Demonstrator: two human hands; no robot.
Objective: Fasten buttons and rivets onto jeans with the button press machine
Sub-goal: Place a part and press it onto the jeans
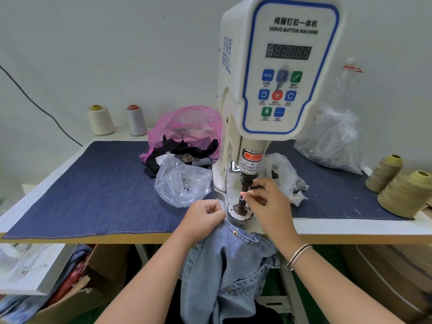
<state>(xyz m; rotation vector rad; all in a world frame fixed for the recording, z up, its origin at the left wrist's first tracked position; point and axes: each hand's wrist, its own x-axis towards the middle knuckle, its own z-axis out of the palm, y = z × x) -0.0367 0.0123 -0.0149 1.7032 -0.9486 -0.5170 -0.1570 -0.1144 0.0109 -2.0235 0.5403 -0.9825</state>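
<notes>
With my right hand pinching what looks like a rivet onto the lower die at frame centre and my left hand bunching the jeans, a triggered press could crush my fingertips.

A plain pale wall fills everything from nine to three o'clock, evenly lit, with a dark cable slanting down it at ten. The white worktable under a blue denim mat spans the middle. Below, at seven o'clock, an open cardboard box.
</notes>
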